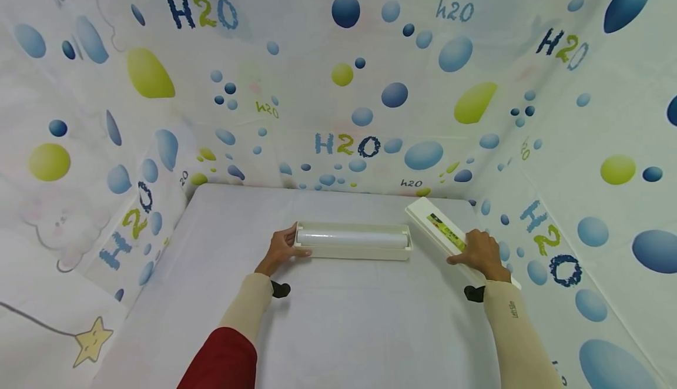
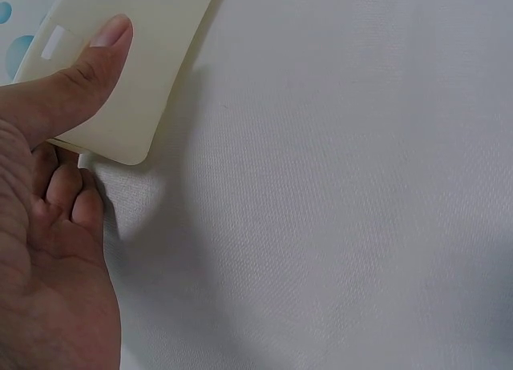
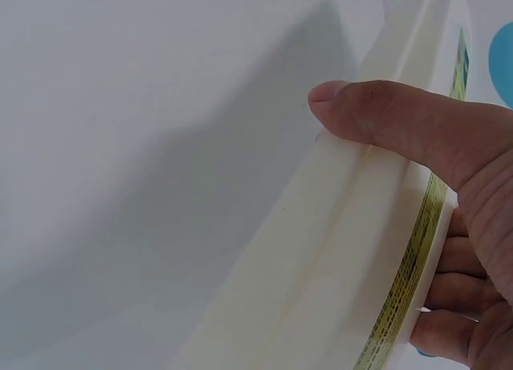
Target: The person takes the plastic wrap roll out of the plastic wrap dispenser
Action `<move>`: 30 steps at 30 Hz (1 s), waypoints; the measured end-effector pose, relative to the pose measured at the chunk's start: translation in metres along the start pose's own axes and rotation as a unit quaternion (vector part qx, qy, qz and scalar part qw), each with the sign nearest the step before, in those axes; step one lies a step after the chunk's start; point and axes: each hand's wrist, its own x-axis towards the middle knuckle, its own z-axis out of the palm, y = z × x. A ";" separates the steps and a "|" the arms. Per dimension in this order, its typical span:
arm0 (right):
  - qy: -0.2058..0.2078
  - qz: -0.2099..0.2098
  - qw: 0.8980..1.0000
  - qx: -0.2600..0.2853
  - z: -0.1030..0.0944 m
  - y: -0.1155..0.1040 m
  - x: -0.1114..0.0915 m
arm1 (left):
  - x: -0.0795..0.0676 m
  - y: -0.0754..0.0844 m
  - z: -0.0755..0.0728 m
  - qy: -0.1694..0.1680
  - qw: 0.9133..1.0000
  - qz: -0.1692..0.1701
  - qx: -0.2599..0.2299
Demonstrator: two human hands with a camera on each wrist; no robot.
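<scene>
A long cream plastic-wrap dispenser box (image 1: 354, 254) lies on the table with its top off, and a shiny roll of plastic wrap (image 1: 351, 238) sits inside it. My left hand (image 1: 281, 251) grips the box's left end. In the left wrist view the thumb (image 2: 100, 62) lies on the box's outer wall (image 2: 140, 106) and the fingers curl beneath its end. My right hand (image 1: 480, 254) holds the box's long lid (image 1: 431, 221), tilted, right of the box. The lid carries a yellow-green label (image 3: 417, 258). Its lower end is partly hidden by the hand.
A white cloth covers the table (image 1: 370, 318). Patterned sheeting (image 1: 296, 83) with blue and green drops and H2O lettering stands at the back and both sides. The right-hand sheet (image 1: 571, 224) rises close to the lid and right hand.
</scene>
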 end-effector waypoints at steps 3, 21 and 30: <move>0.001 0.000 1.000 0.002 0.000 0.000 0.000 | 0.000 0.002 0.000 0.001 1.000 0.002 -0.002; -0.004 0.016 1.000 0.012 0.009 0.002 -0.008 | -0.001 0.003 -0.002 -0.006 1.000 0.011 -0.001; -0.015 0.022 1.000 0.014 0.012 0.005 -0.009 | 0.001 -0.002 -0.002 -0.001 1.000 -0.005 0.014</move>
